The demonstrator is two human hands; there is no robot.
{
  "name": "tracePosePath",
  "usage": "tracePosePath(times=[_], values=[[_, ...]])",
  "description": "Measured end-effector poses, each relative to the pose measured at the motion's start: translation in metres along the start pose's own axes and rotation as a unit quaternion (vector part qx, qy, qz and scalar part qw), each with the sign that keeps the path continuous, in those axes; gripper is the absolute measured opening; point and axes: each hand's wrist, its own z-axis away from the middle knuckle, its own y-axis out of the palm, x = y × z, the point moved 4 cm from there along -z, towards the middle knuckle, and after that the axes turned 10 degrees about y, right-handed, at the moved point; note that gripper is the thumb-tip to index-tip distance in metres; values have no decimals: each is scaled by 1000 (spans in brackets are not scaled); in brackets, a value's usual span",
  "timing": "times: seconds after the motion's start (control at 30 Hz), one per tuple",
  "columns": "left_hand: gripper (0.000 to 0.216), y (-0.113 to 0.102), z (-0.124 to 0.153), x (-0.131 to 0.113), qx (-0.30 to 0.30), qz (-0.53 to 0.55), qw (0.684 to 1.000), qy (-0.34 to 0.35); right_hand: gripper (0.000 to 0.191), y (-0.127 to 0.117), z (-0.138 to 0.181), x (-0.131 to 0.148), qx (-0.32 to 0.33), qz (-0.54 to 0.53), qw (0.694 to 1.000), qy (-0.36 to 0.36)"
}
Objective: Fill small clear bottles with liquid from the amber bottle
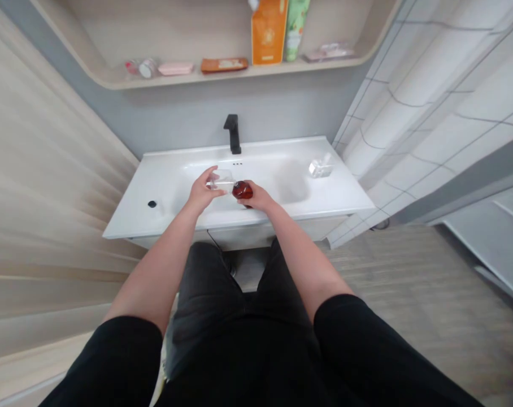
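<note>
Over the front of the white sink (260,161), my left hand (203,191) is closed around a clear, see-through bottle (223,180). That bottle lies tilted on its side, its neck pointing right. My right hand (256,196) grips a dark red-brown bottle (242,190), also tipped, with its top toward the clear one. The two bottle mouths meet or nearly meet; whether they touch I cannot tell. My fingers hide part of both bottles.
A black faucet (233,134) rises behind the basin. On the right counter lies a clear pump bottle or dispenser top (321,167); a small black cap (152,204) sits at left. Above, a shelf (231,74) holds an orange pouch (268,34) and a green tube (296,31).
</note>
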Motion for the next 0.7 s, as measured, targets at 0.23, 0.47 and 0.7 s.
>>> tracePosePath(times=[0.23, 0.47, 0.7], values=[[104, -1, -2, -2, 9, -8, 1000, 10, 80, 0, -1, -1, -1, 8, 1000, 4], [109, -2, -5, -7, 14, -12, 1000, -6, 78, 0, -1, -1, -3, 10, 1000, 3], [108, -3, -9, -15, 14, -17, 1000, -20, 77, 0, 2, 6, -1, 1, 1000, 14]])
